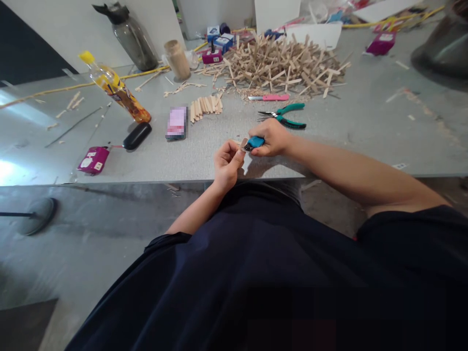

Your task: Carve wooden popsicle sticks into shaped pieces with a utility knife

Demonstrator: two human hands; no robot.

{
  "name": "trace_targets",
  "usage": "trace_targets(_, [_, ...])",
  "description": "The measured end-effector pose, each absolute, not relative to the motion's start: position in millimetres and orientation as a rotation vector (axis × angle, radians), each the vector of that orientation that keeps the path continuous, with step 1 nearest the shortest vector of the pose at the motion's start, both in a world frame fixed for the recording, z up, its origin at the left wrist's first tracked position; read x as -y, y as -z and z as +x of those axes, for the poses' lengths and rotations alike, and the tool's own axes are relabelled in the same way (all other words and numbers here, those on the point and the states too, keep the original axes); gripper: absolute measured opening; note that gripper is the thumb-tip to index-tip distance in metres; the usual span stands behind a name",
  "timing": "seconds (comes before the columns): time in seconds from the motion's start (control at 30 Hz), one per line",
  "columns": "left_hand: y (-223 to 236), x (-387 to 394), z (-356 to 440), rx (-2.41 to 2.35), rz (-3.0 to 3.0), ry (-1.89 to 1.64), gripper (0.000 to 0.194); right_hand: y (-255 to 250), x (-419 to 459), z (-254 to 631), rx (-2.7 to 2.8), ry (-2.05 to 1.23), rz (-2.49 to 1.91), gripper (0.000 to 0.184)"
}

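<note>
Just over the table's near edge, my left hand pinches a small flat wooden stick between thumb and finger. My right hand is closed around a blue tool with a dark tip, its kind not clear. The tip meets the wooden stick close to my left thumb. Beyond my right hand lie pliers with green handles. A pink craft knife rests behind them. Short wooden pieces stand in a neat row farther to the left.
A large heap of wooden sticks covers the back of the table. To the left are a phone, a black oval case, a purple box, a drink bottle, a grey water bottle and a wooden cup.
</note>
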State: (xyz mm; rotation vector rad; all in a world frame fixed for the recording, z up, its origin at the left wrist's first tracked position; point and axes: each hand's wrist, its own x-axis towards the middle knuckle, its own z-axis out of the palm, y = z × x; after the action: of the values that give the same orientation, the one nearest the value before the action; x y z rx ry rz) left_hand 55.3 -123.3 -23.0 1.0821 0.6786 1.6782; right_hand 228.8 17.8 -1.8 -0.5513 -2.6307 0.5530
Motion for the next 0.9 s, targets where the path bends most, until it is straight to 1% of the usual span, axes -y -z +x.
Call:
trace_targets(0.23, [21.6,122.1,54.9,-0.653,0.999,-1.657,0.067,-4.1,-16.3,225.0,2.607,-0.472,-0.537,0.076])
trace_targets(0.33, [20.9,121.3,54.1,-0.625,0.959,-1.663,0.066,-8.6,-23.8,230.5,2.63,-0.461,-0.505,0.08])
trace_targets(0.43, [21.6,119.6,53.4,-0.654,0.917,-1.674,0.062,-11.4,-34.2,240.8,2.565,-0.464,-0.506,0.086])
trace_targets(0.57, [23.7,117.7,53.5,-0.675,0.887,-1.688,0.053,-14.2,-39.2,248.6,2.538,-0.431,-0.493,0.088])
trace_targets(0.7, [25.1,116.8,53.8,-0.706,0.908,-1.705,0.051,-17.9,-32.6,244.7,2.587,-0.437,-0.453,0.085])
trace_targets(0.9, [27.5,114.1,53.8,-0.665,0.987,-1.735,0.056,-17.1,-29.7,240.3,2.647,-0.387,-0.418,0.078])
